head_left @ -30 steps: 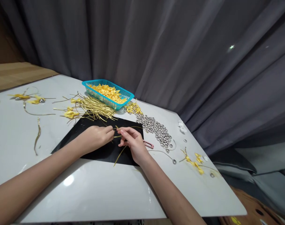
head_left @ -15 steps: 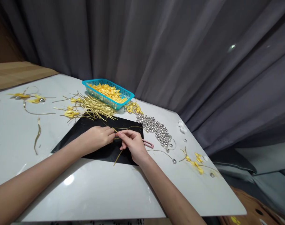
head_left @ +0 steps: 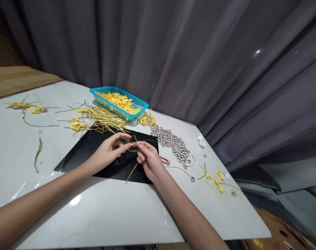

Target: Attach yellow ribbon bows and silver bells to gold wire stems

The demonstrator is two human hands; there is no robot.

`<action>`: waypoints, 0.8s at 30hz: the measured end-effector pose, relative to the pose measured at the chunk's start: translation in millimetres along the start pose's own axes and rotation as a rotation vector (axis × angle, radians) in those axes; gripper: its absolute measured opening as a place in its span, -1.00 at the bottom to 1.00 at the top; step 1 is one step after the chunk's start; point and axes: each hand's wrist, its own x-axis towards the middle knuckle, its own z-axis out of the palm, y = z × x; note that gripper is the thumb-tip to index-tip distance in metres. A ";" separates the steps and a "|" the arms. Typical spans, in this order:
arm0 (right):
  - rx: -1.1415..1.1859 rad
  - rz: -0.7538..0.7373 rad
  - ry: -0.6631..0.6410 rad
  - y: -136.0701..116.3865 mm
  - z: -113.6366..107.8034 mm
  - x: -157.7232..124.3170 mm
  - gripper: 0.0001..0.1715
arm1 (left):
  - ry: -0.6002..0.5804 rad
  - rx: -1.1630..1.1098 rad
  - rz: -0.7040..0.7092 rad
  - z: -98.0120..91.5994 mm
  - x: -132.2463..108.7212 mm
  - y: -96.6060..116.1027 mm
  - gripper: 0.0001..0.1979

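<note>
Over a black mat (head_left: 77,158), my right hand (head_left: 151,161) pinches a thin gold twist tie (head_left: 131,174) between thumb and fingertips. One end of the tie hangs down below the hand. Facing it from the left is my left hand (head_left: 107,152), its thumb and forefinger spread apart around the tie's upper part. The left thumb tip lies close to the pinched spot; whether it touches cannot be made out. Part of a pink tool (head_left: 165,160) sticks out behind my right hand, the rest hidden.
Behind the mat lie a pile of gold ties (head_left: 108,118) and a blue basket (head_left: 94,91) of yellow ribbon bows (head_left: 118,101). Small silver bells (head_left: 170,142) spread to the right. Bow pieces (head_left: 212,180) lie near the right edge, others (head_left: 38,109) at far left.
My left hand's fingers have spread apart from their closed grip near the tie. My right hand keeps its pinch and has shifted slightly. The view has moved a little.
</note>
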 end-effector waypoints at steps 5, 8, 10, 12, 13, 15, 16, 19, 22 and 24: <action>-0.038 -0.014 -0.020 -0.1 -0.9 0.0 -0.71 | -0.077 -0.161 -0.128 -3.4 -0.4 6.5 -0.72; -0.075 -0.021 -0.037 -2.0 -2.7 0.5 -0.70 | -0.138 -0.238 -0.195 -4.1 -0.4 7.7 -0.71; -0.089 -0.024 -0.040 -4.4 -4.0 0.9 -0.70 | -0.183 -0.270 -0.223 -4.6 0.3 7.5 -0.69; -0.098 -0.019 -0.040 -7.3 -5.5 1.3 -0.71 | -0.217 -0.288 -0.240 -5.5 1.4 6.6 -0.68; -0.104 -0.011 -0.041 -8.8 -6.3 1.7 -0.71 | -0.228 -0.293 -0.245 -6.2 2.0 6.1 -0.68; -0.123 0.004 -0.052 -11.2 -8.0 2.5 -0.70 | -0.244 -0.298 -0.256 -8.2 3.3 5.3 -0.71; -0.137 0.010 -0.060 -12.2 -8.9 3.0 -0.71 | -0.247 -0.301 -0.261 -9.4 3.8 5.1 -0.73; -0.189 0.018 -0.085 -14.3 -11.2 4.2 -0.72 | -0.239 -0.319 -0.268 -13.6 4.6 6.5 -0.71; -0.232 0.020 -0.099 -15.3 -12.1 4.3 -0.73 | -0.225 -0.355 -0.262 -16.2 3.7 9.2 -0.68; -0.249 0.028 -0.106 -15.3 -11.7 3.6 -0.73 | -0.231 -0.379 -0.257 -16.2 2.5 10.0 -0.71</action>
